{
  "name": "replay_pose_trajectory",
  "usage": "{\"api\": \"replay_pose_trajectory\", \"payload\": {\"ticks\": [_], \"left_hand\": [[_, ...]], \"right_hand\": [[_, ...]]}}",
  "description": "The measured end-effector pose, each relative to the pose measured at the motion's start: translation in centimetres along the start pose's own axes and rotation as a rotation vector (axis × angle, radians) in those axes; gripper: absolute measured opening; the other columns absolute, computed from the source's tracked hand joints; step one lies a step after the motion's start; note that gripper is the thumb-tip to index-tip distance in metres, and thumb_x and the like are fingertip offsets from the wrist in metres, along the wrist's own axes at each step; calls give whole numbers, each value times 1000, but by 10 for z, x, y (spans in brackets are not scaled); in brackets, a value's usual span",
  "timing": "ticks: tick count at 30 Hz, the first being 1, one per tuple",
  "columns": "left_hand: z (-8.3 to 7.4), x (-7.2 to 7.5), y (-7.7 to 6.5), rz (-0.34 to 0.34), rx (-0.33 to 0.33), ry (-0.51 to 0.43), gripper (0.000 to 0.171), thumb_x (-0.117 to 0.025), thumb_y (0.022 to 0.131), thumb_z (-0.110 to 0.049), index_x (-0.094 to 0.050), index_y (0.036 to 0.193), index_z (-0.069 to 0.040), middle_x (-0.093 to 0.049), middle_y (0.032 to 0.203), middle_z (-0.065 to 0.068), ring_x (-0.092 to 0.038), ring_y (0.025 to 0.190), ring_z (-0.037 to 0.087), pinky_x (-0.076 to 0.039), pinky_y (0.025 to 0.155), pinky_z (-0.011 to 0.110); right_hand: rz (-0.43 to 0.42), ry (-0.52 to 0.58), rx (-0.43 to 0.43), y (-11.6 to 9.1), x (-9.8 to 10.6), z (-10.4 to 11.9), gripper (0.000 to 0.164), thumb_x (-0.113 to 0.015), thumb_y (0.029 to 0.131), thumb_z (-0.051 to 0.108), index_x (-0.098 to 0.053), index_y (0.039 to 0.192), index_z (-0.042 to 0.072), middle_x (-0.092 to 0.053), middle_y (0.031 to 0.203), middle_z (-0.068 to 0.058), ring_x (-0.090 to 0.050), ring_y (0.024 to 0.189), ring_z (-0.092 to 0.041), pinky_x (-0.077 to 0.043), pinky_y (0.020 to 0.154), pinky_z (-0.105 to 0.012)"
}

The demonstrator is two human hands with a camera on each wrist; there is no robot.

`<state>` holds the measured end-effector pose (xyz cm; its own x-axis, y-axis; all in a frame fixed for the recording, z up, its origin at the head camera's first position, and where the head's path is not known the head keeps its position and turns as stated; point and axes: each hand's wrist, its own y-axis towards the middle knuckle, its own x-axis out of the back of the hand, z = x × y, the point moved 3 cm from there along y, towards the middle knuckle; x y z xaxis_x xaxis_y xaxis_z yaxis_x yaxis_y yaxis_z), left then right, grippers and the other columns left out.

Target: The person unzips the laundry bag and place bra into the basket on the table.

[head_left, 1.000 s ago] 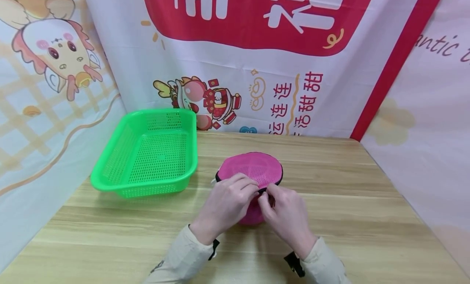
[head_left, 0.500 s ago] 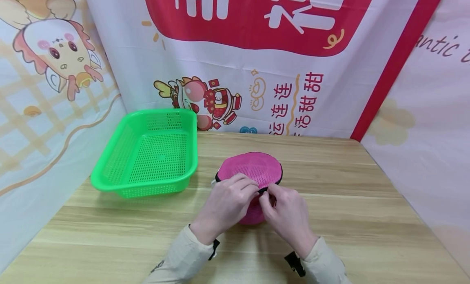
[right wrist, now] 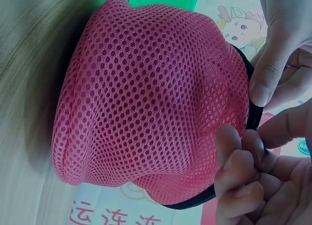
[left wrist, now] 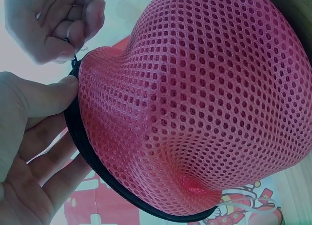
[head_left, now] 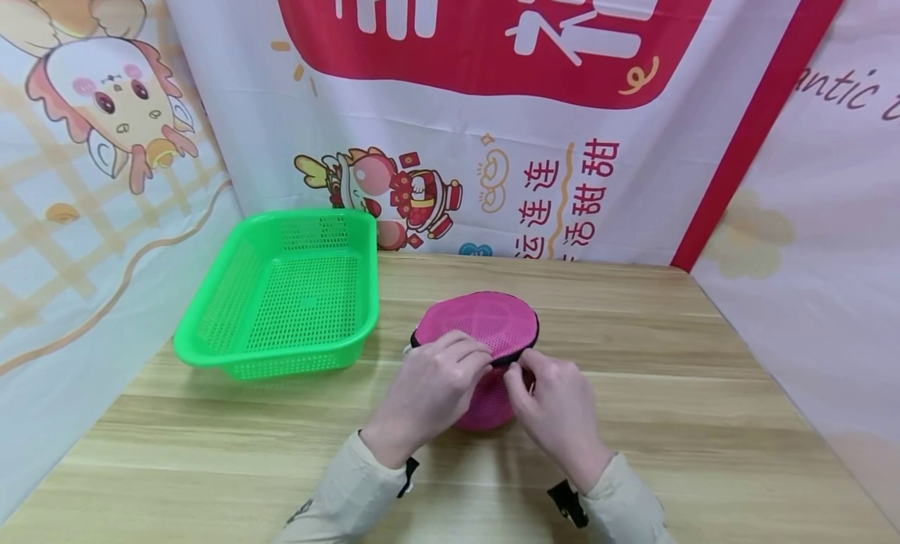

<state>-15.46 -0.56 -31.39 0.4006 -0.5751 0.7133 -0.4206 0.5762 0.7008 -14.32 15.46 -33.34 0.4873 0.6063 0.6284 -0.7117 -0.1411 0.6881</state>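
Observation:
A pink mesh laundry bag (head_left: 485,403) with a black zipper (left wrist: 92,159) round its top stands on the table in front of me. My left hand (head_left: 437,388) pinches the zippered edge between thumb and fingers at the near side. Right beside it, my right hand (head_left: 555,403) pinches the small dark zipper pull (left wrist: 67,40), partly hidden by its fingers. In the right wrist view, the thumb of the left hand (right wrist: 273,64) presses on the black band just above the right fingers. Whatever the bag contains cannot be made out through the mesh.
A green perforated plastic basket (head_left: 369,309) stands at the back left of the wooden table (head_left: 675,388). Printed cloths (head_left: 633,177) hang behind the table and along both sides.
My right hand has shifted slightly to the right along the zipper, pinching the pull. The bag has shifted very slightly left, while the left hand keeps its hold on the edge.

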Motion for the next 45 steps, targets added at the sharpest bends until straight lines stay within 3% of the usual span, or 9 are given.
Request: {"api": "replay_pose_trajectory", "payload": {"ticks": [12,17,29,45], "left_hand": [[2,-1,-1,-1,9,-11,12,-74,87,-10,-76,98,-6,-72,93,2,-64,90,16,-55,82,27],[2,-3,-1,-3,0,-25,16,-73,88,-10,-75,102,-3,-71,98,4,-62,95,17,-53,85,28],[1,-3,-1,19,6,-1,14,-73,88,-8,-76,101,-5,-72,95,3,-63,91,16,-55,82,27],[-1,-4,-2,10,-26,22,11,-75,86,-9,-76,97,-7,-72,92,1,-64,88,15,-56,76,26]], "right_hand": [[-24,42,58,0,-1,4,16,-60,85,1,-60,74,12,-44,59,11,-38,48,-2,-31,39,-19],[-16,82,124,-1,-1,9,10,-62,87,2,-64,79,9,-47,62,11,-40,50,-2,-33,42,-17],[-43,103,134,-1,-1,9,13,-65,82,2,-64,74,12,-52,62,12,-45,51,1,-38,44,-14],[-52,72,119,-2,0,8,24,-63,77,2,-55,62,19,-42,55,15,-36,47,2,-30,39,-16]]}}
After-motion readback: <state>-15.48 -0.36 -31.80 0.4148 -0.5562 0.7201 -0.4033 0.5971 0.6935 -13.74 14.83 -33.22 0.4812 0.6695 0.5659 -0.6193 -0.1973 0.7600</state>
